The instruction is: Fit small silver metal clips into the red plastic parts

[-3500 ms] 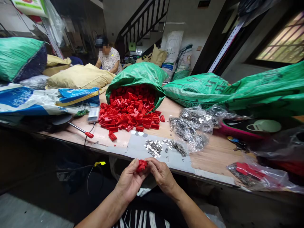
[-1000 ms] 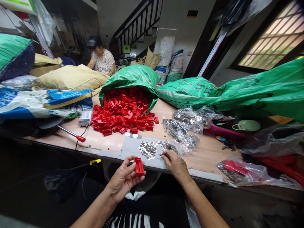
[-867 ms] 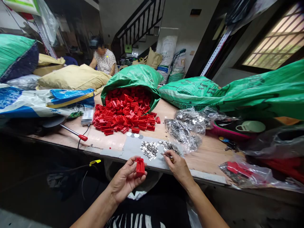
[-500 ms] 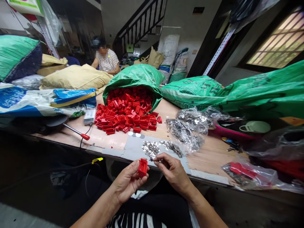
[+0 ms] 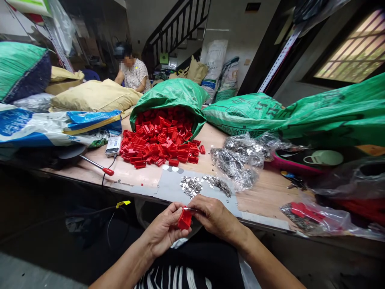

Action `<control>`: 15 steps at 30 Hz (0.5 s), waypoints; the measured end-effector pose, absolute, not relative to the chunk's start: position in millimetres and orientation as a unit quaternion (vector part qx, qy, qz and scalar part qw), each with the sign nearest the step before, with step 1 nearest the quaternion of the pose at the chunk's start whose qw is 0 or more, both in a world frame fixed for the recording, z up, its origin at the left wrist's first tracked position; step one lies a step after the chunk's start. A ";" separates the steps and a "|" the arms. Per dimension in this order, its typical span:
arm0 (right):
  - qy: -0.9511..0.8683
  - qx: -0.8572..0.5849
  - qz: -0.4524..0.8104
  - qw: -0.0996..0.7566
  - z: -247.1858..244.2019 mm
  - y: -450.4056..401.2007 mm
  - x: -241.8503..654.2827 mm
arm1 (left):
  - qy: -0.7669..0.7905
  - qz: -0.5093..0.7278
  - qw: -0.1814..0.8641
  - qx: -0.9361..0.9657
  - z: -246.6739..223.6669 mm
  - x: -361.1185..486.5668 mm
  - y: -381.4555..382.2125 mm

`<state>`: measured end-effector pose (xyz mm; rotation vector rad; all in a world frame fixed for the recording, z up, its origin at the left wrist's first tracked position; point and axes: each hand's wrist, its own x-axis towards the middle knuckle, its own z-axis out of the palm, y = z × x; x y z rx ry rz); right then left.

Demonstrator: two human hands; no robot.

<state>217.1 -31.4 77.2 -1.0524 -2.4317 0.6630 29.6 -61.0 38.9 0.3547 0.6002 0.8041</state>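
Observation:
My left hand [image 5: 168,229] is closed around a small red plastic box-like part [image 5: 184,220], its hollow side facing up towards me. From the right, my right hand [image 5: 214,216] pinches a slim grey metal piece [image 5: 189,208] and presses it against the upper edge of the red part. Most of that metal piece is hidden by my fingers, so its exact kind cannot be made out. Just beyond both hands, on a grey sheet [image 5: 168,188], lie a pile of small shiny metal pieces [image 5: 191,185] and a darker pile of metal pieces [image 5: 221,185].
A green sack [image 5: 177,90] spills a heap of red parts [image 5: 159,144] onto the table. To the right are clear bags of metal pieces [image 5: 236,168] and a pink-rimmed container [image 5: 279,162]. A red-tipped lever [image 5: 107,171] juts out at left. Another person [image 5: 135,74] sits behind.
My right hand has moved left and brought the metal piece onto the red part. The red part has tilted and sits slightly lower in my left hand.

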 end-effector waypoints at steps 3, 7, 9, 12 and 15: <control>-0.876 -0.371 0.250 0.181 82.3 -30.2 215.6 | 0.283 0.383 0.862 0.170 36.6 29.9 -61.4; -0.853 -0.364 0.310 0.211 86.8 -29.3 216.6 | 0.285 0.383 0.864 0.160 36.1 28.0 -60.0; -0.825 -0.392 0.335 0.233 85.8 -28.7 218.7 | 0.294 0.380 0.862 0.161 37.3 27.2 -59.2; -0.783 -0.443 0.367 0.238 78.9 -28.3 220.8 | 0.309 0.374 0.858 0.170 39.0 27.6 -59.3; -0.757 -0.451 0.408 0.240 68.1 -28.2 219.9 | 0.308 0.370 0.858 0.177 38.5 28.7 -60.6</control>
